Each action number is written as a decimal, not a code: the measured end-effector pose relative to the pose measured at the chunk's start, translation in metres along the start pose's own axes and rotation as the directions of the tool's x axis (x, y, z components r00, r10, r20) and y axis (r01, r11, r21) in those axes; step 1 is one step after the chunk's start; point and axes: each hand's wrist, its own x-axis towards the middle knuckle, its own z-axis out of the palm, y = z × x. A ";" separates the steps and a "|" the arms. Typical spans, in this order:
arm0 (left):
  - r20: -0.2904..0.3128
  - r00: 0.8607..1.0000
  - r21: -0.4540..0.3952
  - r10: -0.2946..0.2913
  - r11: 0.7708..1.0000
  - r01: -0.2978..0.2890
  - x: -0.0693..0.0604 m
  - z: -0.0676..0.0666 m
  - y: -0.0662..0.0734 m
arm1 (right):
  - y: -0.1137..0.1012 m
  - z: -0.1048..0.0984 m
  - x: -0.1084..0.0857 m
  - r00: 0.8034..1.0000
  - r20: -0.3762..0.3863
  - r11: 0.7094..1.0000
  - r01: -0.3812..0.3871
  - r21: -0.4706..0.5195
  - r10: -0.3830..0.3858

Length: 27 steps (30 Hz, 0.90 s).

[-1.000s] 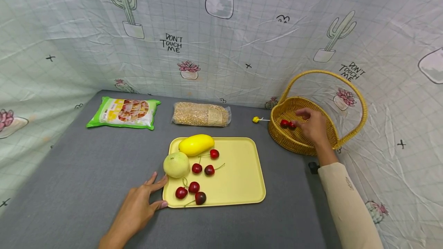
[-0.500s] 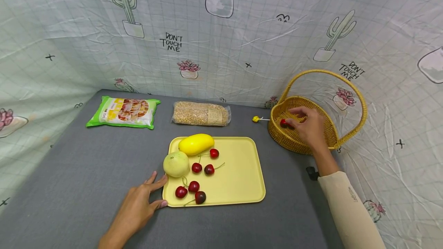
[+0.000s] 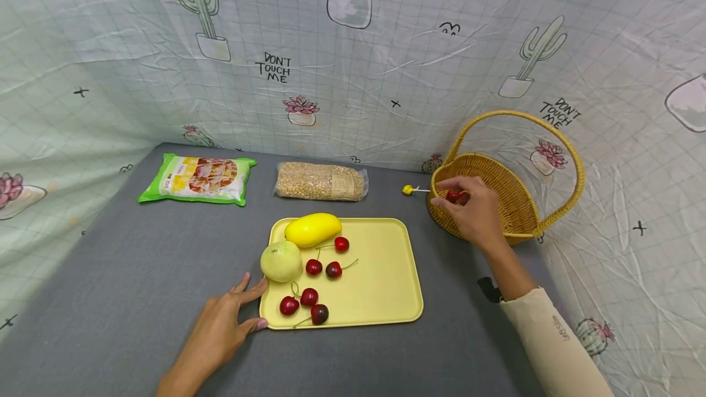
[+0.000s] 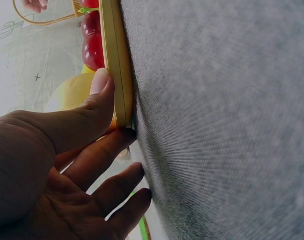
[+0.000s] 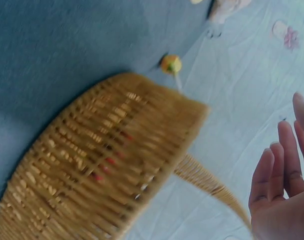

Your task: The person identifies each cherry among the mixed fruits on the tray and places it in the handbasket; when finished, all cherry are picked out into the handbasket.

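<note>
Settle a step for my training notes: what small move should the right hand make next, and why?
The right hand should probably reach toward the tray: it seems to hold nothing, red cherries lie in the basket, and six more cherries lie on the tray.

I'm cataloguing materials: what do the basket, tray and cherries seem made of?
Basket: woven wicker or a plastic imitation, seemingly with a low sheen; interlaced strands show. Tray: probably smooth plastic, satin; evenly yellow with a raised rim. Cherries on the tray: glossy, perhaps plastic, going by their bright highlights, but real fruit can't be ruled out.
</note>
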 end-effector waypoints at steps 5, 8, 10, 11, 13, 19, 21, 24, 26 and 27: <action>-0.013 1.000 -0.001 0.011 1.000 -0.011 0.000 0.001 0.000 | -0.014 0.007 -0.007 0.993 -0.001 0.993 0.118 0.016 -0.118; -0.018 1.000 -0.003 0.015 1.000 -0.015 0.000 0.001 0.000 | -0.024 0.011 -0.014 0.983 0.006 0.982 0.185 0.026 -0.186; -0.018 1.000 -0.003 0.014 1.000 -0.014 -0.001 0.001 0.000 | -0.029 0.014 -0.018 0.976 0.017 0.975 0.216 0.046 -0.217; -0.016 1.000 -0.003 0.013 1.000 -0.013 -0.001 0.001 0.000 | -0.032 0.015 -0.020 0.974 0.024 0.973 0.224 0.057 -0.226; -0.014 1.000 0.000 0.008 1.000 -0.008 -0.001 0.000 0.000 | -0.037 0.019 -0.025 0.969 0.040 0.968 0.238 0.079 -0.242; -0.006 1.000 0.001 0.004 1.000 -0.004 0.000 0.000 0.000 | -0.053 0.028 -0.039 0.951 0.103 0.951 0.278 0.133 -0.292; -0.006 1.000 0.000 0.007 1.000 -0.007 0.000 0.000 0.000 | -0.058 0.032 -0.044 0.945 0.126 0.949 0.283 0.141 -0.301; -0.012 1.000 -0.002 0.010 1.000 -0.010 -0.001 0.001 0.000 | -0.067 0.036 -0.052 0.938 0.161 0.947 0.286 0.144 -0.308; -0.018 1.000 -0.001 0.011 1.000 -0.011 -0.001 0.001 0.000 | -0.073 0.038 -0.056 0.932 0.179 0.945 0.290 0.149 -0.314; -0.020 1.000 -0.002 0.012 1.000 -0.012 -0.001 0.001 0.000 | -0.075 0.039 -0.058 0.929 0.186 0.943 0.294 0.153 -0.320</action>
